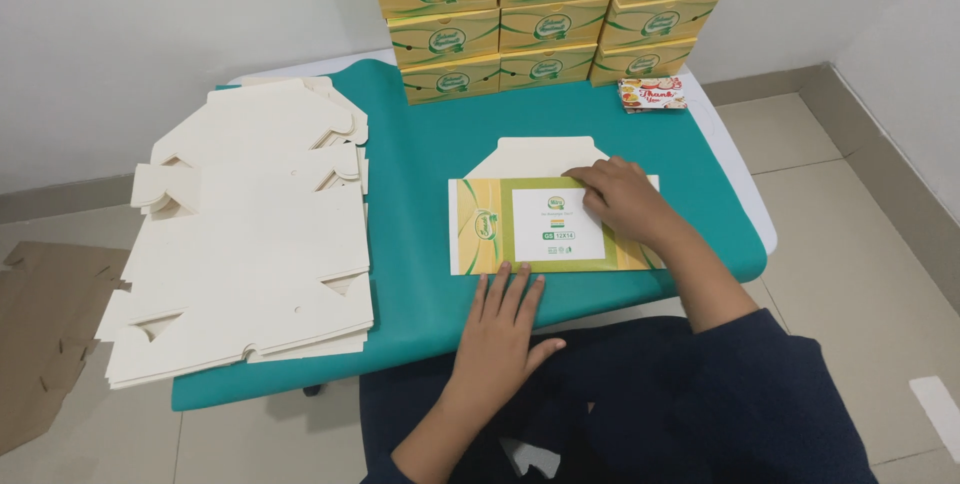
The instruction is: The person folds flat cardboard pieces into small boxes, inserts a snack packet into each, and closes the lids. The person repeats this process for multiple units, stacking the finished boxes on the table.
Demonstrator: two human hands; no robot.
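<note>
Nearest the camera, the left hand (pixel 500 329) is laid flat, palm down, fingers spread slightly, its fingertips pressed on the lower edge of the flat box blank (pixel 530 226); nothing is clamped in its grip. The blank lies at the centre of the frame on the teal tabletop (pixel 420 194), printed side up in yellow and green with a white panel, a plain cream flap projecting from its upper edge.

At far left, brown corrugated cardboard (pixel 45 329) is seen on the tiled floor. Next, a stack of unfolded cream blanks (pixel 250 234) occupies the left of the tabletop, die-cut with tabs and notches, matte in surface. At upper centre, finished yellow-green boxes (pixel 550 14) are stacked against the wall, and a small red-and-white card (pixel 652 94) lies just beside them.

At right of centre, the right hand (pixel 625 199) is pressed open on the blank's upper right part, over the fold line.

The blank is judged light, thin and fairly stiff, easily creased, and likely to slide on the cloth; it is best held by its edges or flaps.
</note>
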